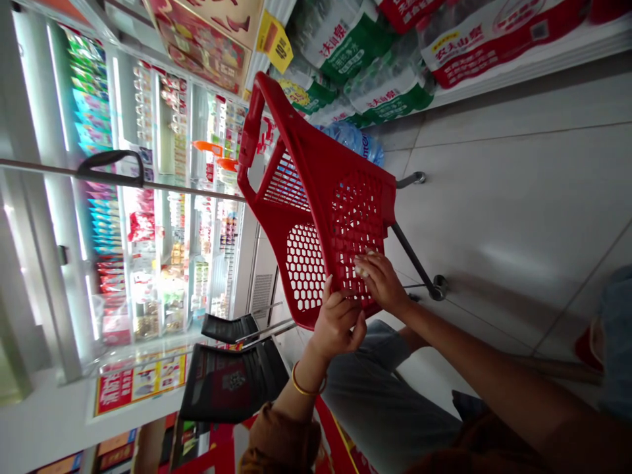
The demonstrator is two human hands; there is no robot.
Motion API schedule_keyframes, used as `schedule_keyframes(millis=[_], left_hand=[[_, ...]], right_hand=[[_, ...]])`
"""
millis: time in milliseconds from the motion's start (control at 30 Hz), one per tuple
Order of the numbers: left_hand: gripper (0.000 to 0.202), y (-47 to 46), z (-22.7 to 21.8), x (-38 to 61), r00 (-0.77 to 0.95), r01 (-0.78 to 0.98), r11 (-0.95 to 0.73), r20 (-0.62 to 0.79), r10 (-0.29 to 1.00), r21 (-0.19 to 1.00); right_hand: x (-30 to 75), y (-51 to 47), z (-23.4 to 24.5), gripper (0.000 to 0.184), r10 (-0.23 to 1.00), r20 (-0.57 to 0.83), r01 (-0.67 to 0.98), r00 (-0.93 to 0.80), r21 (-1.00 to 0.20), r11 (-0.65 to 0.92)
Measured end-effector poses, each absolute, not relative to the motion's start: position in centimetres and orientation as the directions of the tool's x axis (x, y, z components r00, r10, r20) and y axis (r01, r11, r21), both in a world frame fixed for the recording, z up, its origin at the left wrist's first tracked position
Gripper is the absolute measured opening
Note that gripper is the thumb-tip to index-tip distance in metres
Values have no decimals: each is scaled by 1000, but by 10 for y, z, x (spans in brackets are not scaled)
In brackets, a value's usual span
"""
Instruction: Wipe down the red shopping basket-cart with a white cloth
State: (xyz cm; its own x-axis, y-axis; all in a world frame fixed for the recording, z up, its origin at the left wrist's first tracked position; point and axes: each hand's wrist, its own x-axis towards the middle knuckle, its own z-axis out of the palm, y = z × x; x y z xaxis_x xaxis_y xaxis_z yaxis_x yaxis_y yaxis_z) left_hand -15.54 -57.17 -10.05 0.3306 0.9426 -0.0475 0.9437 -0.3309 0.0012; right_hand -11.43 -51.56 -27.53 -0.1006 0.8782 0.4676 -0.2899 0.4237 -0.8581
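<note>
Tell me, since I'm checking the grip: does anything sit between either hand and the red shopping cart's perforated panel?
A small pale object lies at the fingertips of the right hand, against the perforated panel of the red plastic shopping cart; what it is cannot be told. Nothing visible separates the left hand from the panel.

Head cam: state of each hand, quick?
Left hand: closed, gripping the red perforated plastic shopping basket.
Right hand: closed on the same basket's mesh; small pale item at its fingertips, unclear what.
</note>
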Motion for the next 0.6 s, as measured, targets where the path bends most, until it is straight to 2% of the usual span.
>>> schedule_keyframes(millis=[167,433,600], left_hand=[[15,-572,-100,-158,368,930,-369,-49,928,3],[18,-585,-98,-171,392,915,-398,-99,915,-61],[36,-585,-93,-170,377,914,-394,-157,913,-96]], right_hand=[[-111,-513,-269,48,865,496,-324,-76,-833,449],[-110,-519,-270,42,835,523,-370,-168,-819,439],[-112,-523,-269,42,843,509,-373,-176,-827,421]])
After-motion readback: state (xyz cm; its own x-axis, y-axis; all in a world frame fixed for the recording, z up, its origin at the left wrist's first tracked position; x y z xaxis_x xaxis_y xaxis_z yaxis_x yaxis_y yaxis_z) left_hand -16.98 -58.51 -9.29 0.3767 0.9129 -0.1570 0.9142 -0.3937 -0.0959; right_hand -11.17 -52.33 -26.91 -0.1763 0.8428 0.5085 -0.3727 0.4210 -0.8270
